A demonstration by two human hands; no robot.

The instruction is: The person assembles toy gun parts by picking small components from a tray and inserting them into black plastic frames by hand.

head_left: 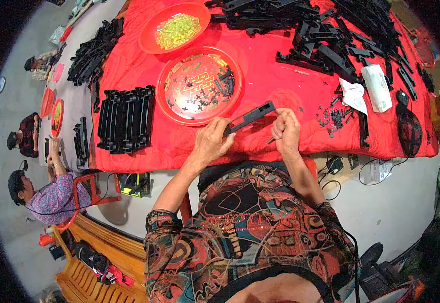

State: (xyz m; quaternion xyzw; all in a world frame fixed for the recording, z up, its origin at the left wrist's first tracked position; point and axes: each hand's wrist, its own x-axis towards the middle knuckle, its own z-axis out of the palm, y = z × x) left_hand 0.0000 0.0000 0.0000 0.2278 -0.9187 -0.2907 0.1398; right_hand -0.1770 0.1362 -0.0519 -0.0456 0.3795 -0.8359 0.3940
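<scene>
My left hand (pixel 211 140) grips the near end of a long flat black plastic piece (pixel 250 116), held tilted above the red tablecloth (pixel 260 76) at the table's front edge. My right hand (pixel 285 130) is closed next to the piece's far end and holds a thin small tool whose tip sticks out below the fingers. Just beyond the hands stands a red plate (pixel 172 81) with several tiny black parts scattered in it.
A second red plate (pixel 149 35) holds yellow-green bits. Stacked black plastic pieces (pixel 125 118) lie at the left, a big heap (pixel 331 35) at the back right. White cloth (pixel 354 93) and small black bits lie right. Other people sit at a grey table (pixel 76 96) left.
</scene>
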